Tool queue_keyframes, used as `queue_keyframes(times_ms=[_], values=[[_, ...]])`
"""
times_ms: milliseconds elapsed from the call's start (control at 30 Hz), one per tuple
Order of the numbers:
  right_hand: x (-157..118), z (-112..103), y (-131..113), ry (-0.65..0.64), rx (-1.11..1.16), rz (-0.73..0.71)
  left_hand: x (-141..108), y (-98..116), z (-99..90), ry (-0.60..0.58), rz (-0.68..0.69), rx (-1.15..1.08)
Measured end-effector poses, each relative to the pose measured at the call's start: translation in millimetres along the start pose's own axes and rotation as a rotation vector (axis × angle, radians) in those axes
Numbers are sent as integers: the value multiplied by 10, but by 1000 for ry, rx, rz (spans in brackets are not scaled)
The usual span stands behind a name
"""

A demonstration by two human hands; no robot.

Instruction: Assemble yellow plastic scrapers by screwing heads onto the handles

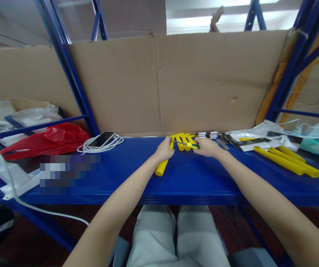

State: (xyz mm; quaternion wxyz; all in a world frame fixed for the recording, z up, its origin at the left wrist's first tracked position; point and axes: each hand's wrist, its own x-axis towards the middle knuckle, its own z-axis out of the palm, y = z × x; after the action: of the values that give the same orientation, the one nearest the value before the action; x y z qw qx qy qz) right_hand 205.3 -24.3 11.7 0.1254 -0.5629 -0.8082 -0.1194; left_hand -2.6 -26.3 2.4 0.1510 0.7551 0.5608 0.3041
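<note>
My left hand (164, 149) is closed around a yellow tool with a thick round handle (162, 168). Its near end slants down toward me over the blue tabletop, and its far end is at my fingers. In my right hand (206, 147) is a screwdriver (190, 145) with a yellow and dark green handle. The screwdriver's thin shaft points left and reaches the upper part of the held tool; whether the tip sits in a screw is too small to tell. Between and behind my hands lie several similar yellow tools (180, 142) with narrow crosswise heads.
Black-and-white small boxes (207, 135) stand behind my right hand. More yellow handles (282, 161) and packaging (255, 144) lie right. Leftward are a phone (102, 139), coiled white cable (114, 142), red bag (56, 139) and power strip (22, 187). Cardboard (159, 85) closes the back; another person's hand (217, 17) shows above it.
</note>
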Motion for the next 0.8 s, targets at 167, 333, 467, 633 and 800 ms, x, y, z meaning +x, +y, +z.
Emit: queue_keyframes(times_ms=[167,333,467,633,800], values=[[7,32,5,-20,120,-8,2,-18,14,6,8,-2],[16,22,20,-54,177,-58,8,-36,14,14,-13,1],[15,17,23,-12,125,1,13,-31,14,16,-4,2],[18,40,28,34,136,22,6,-15,13,17,-3,-9],[27,49,41,5,127,-23,13,-26,17,26,-14,-18]])
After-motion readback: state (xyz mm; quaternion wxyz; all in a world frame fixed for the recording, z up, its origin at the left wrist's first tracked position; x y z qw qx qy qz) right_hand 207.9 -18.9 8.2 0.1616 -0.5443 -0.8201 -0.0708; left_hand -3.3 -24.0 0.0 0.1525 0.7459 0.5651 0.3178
